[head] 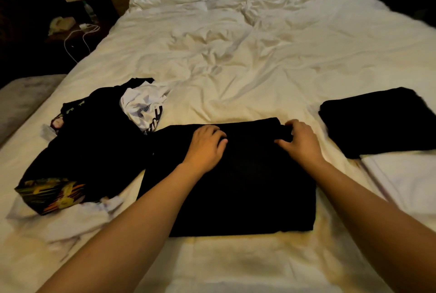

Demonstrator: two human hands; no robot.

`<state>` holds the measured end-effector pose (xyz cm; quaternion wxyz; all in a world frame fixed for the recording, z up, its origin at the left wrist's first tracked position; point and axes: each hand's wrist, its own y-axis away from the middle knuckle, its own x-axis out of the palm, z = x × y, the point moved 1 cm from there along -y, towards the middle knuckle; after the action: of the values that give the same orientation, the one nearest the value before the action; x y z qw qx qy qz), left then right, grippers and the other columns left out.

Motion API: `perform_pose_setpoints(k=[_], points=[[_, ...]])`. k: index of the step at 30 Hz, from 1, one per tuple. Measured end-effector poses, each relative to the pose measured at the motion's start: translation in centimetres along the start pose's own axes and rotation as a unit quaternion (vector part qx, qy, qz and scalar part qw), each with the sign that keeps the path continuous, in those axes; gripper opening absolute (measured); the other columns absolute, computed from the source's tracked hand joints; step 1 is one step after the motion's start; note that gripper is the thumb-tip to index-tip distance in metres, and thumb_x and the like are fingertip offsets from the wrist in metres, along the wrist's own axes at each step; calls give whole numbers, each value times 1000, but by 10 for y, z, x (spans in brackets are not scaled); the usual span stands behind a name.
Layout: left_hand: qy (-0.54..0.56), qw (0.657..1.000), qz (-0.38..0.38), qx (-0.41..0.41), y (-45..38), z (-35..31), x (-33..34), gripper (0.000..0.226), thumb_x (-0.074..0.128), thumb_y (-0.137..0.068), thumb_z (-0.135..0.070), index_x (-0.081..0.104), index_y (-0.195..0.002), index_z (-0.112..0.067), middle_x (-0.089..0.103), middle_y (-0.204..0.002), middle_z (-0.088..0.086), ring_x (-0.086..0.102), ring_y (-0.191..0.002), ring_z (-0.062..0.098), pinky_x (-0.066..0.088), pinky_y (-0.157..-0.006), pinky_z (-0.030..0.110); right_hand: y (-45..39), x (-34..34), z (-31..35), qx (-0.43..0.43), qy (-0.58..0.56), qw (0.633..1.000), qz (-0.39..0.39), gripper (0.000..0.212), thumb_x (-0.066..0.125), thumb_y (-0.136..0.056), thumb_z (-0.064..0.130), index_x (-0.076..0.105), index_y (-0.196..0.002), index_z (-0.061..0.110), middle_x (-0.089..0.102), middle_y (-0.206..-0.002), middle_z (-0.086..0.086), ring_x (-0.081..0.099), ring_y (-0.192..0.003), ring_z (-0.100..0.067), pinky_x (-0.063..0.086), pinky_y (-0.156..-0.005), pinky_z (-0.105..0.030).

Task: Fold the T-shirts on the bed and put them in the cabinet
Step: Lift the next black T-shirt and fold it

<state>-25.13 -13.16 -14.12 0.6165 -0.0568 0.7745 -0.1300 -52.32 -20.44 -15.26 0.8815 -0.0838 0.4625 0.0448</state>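
Rumpled white bed (247, 61) in a dim room, nightstand clutter off to the side. Black T-shirt (236, 186) is laid flat near the foot, half folded. Its far edge is pinched by the right hand (300, 141), while the left hand (207, 146) is pressed on top with curled fingers, nothing gripped. Folded black shirt (382, 120) is parked to the right, unfolded pile (94, 132) to the left. Fold could easily get skewed if the soft duvet bunches underneath.

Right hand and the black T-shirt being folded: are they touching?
Touching. The head view shows the right hand with fingers curled over the far right corner of the black T-shirt, thumb against the cloth, no gap visible.
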Motion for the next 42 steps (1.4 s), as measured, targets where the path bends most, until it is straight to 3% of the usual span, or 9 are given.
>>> perform_pose_setpoints(k=[5, 10, 15, 20, 24, 27, 32, 39, 42], points=[[66, 990, 124, 17, -9, -49, 11, 30, 48, -102, -28, 64, -125, -19, 59, -127, 1, 48, -123, 21, 37, -104, 35, -2, -9, -4, -12, -23, 998, 58, 84, 79, -75, 44, 40, -145, 19, 53, -134, -9, 49, -124, -29, 44, -101, -47], [119, 973, 196, -6, -34, -93, 20, 33, 45, -104, -22, 60, -133, -18, 56, -133, 3, 46, -127, 22, 36, -109, 35, 30, -14, -15, 64, -109, 992, 2, 85, 81, -75, 39, 40, -145, 14, 53, -134, -11, 51, -125, -29, 45, -102, -40], [181, 962, 201, 19, -56, -124, 28, 35, 43, -100, -6, 70, -120, -16, 64, -127, 4, 55, -121, 20, 40, -107, 33, 102, -17, -18, 130, -193, 971, -58, 67, 72, -86, 40, 46, -141, 14, 53, -131, -3, 53, -119, -20, 46, -94, -32], [297, 942, 154, -9, -76, -147, 33, 39, 40, -97, 3, 70, -109, -19, 60, -135, -1, 51, -128, 13, 34, -105, 18, 161, -23, -15, 164, -312, 934, -59, 38, 72, -87, 34, 61, -121, 21, 67, -94, 9, 63, -85, -3, 53, -76, -21], [231, 953, 191, -43, -84, -141, 43, 41, 43, -96, 0, 57, -128, -21, 47, -149, 1, 43, -136, 18, 31, -97, 16, 176, -29, -11, 190, -340, 920, -34, 30, 71, -86, 42, 63, -111, 27, 66, -78, 7, 63, -73, 0, 53, -66, -20], [150, 977, 150, -34, -91, -141, 46, 49, 58, -97, -19, 44, -144, -15, 46, -148, 6, 44, -135, 25, 34, -109, 28, 181, -31, -10, 206, -350, 913, -17, 21, 71, -84, 45, 69, -92, 26, 67, -73, 0, 65, -69, -7, 56, -67, -31], [31, 981, 180, -70, -112, -146, 47, 62, 58, -89, -61, 54, -134, -18, 60, -129, 4, 54, -120, 26, 41, -103, 41, 193, -27, -9, 209, -398, 893, -8, 37, 72, -86, 40, 65, -67, 9, 64, -63, -10, 62, -62, -22, 50, -62, -39], [108, 942, 306, -86, -131, -150, 39, 48, 66, -87, -56, 67, -93, -8, 64, -84, 3, 60, -78, 19, 42, -66, 29, 204, -25, -4, 185, -433, 875, 114, 8, 78, -84, 27, 78, -81, 20, 68, -70, 1, 57, -51, 0, 40, -52, -14], [119, 927, 341, -102, -135, -151, 41, 42, 69, -88, -47, 69, -99, -7, 65, -87, 4, 62, -77, 19, 45, -70, 30, 204, -26, -7, 204, -432, 874, 92, 20, 80, -78, 37, 75, -79, 18, 67, -73, -4, 60, -56, -5, 45, -56, -29]])
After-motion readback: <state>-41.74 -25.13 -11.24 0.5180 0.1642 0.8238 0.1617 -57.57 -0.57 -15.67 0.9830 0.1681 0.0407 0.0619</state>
